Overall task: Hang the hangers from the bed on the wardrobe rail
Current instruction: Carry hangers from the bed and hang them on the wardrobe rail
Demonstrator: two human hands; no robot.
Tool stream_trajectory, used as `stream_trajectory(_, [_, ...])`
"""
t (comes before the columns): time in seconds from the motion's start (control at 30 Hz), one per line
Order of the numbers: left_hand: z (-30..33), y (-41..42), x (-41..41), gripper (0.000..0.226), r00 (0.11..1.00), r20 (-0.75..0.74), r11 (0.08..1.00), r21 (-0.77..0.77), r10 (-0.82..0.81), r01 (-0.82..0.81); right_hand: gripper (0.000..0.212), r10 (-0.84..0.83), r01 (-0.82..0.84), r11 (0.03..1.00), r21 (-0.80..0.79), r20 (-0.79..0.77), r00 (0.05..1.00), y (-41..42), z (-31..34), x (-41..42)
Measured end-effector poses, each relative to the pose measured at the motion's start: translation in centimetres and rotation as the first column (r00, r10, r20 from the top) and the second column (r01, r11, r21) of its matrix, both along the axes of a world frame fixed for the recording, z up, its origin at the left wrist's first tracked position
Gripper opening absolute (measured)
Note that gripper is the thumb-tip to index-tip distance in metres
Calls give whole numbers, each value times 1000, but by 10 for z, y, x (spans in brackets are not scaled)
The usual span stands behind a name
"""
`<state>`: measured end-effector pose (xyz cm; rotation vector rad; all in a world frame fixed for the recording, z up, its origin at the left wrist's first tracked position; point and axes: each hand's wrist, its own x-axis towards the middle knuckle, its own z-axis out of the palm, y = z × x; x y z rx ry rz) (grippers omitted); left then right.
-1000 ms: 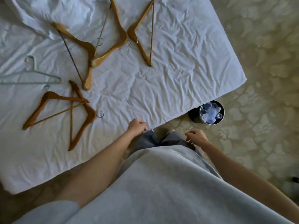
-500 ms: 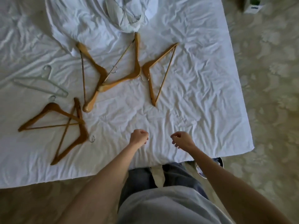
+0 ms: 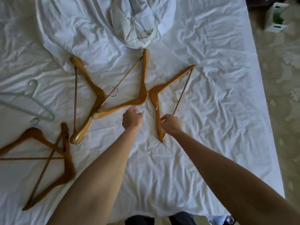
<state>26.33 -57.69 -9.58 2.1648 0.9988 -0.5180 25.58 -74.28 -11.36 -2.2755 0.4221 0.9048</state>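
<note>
Several wooden hangers lie on the white bed sheet [image 3: 219, 127]. A light wooden hanger [image 3: 168, 82] lies rightmost, its metal hook pointing left. My right hand [image 3: 170, 123] rests over its lower arm with fingers curled at the wood; whether it grips is unclear. My left hand [image 3: 132, 118] is a closed fist just below the hook of the middle light hanger [image 3: 144, 75], apart from it. That hanger overlaps another light one [image 3: 90, 82] to its left. Two darker wooden hangers [image 3: 40, 137] lie crossed at the lower left. The wardrobe rail is out of view.
A pale plastic hanger [image 3: 24, 106] lies at the left edge. Bunched white bedding [image 3: 134, 21] is heaped at the far middle of the bed. Patterned carpet [image 3: 284, 111] runs along the right, with a box [image 3: 276, 18] at the top right and a bin [image 3: 220, 220] at the bed's near corner.
I have leaned over the bed. Both hands have moved forward from the bed's near edge to the hangers; the right hand now lies on the rightmost one.
</note>
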Motion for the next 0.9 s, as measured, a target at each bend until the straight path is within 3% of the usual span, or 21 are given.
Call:
stream_trajectory(0.17, [-57,19,32,47,977,31,957,209,-211,200,44,12,-7,997,-78,63,998,26,-51,26])
stream_trajectory(0.23, [-73,26,41,52,938,14,890,322,-346,324,45,15,-5,993,-119,82,997,33,-64,31])
stream_trajectory(0.33, [-93,35,51,42,881,-34,790,427,-471,439,34,-11,32,988,-149,141,990,37,-80,33])
stream_trajectory(0.43, [-96,42,50,31,833,-59,732,446,-550,515,28,30,3,977,-212,152,988,34,-81,34])
stream_trajectory(0.57, [-81,52,32,29,785,39,718,434,-619,544,24,68,-18,953,-302,154,986,19,-62,26])
stream_trajectory(0.63, [-66,56,22,24,775,125,739,425,-619,522,22,63,-3,946,-324,175,982,8,-48,16])
stream_trajectory(0.73, [-36,58,6,21,836,255,864,286,-486,415,22,39,35,942,-333,214,976,-5,-18,-4])
stream_trajectory(0.8, [-11,56,-13,30,901,267,938,147,-342,312,21,10,67,954,-294,253,967,-11,8,-22])
stream_trajectory(0.9, [29,50,-48,30,938,270,976,50,-216,210,23,-27,97,971,-217,305,952,-21,53,-51])
